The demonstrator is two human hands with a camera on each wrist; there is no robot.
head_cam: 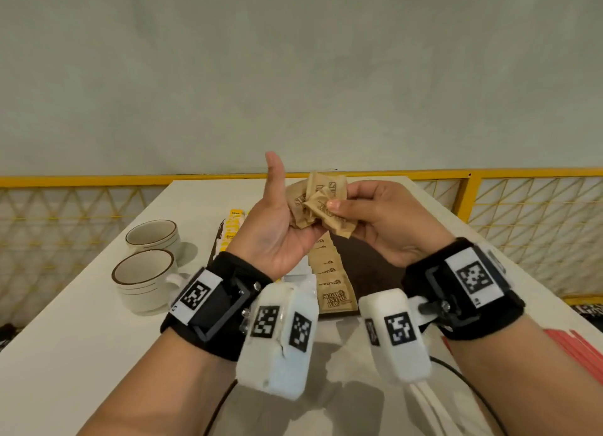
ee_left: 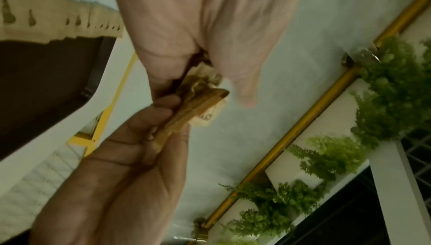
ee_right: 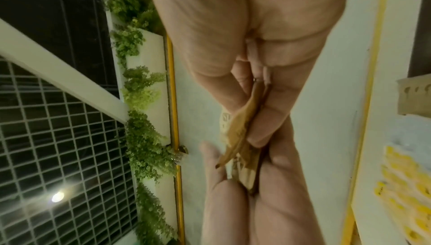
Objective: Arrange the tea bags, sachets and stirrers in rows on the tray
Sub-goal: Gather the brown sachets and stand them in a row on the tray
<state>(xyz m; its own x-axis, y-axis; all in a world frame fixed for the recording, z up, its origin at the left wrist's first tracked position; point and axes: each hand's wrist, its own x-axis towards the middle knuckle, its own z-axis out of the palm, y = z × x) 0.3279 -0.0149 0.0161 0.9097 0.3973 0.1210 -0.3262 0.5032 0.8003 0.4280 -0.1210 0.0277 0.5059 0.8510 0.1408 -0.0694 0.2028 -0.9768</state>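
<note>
We see both hands raised above the tray [head_cam: 368, 266], sharing a crumpled bunch of brown sugar sachets [head_cam: 318, 204]. The left hand [head_cam: 277, 226] cradles the bunch against its palm, fingers curled behind it and the thumb standing straight up, clear of the paper. The right hand [head_cam: 381, 220] pinches one sachet at the front of the bunch between thumb and fingertips. Below them, a row of brown sachets [head_cam: 329, 272] lies overlapped on the dark tray, with yellow sachets [head_cam: 233, 226] along its left side, mostly hidden by the left wrist. Red stirrers [head_cam: 584, 354] are cut off at the right edge. We cannot count the held sachets; the wrist views show them edge-on and blurred.
</note>
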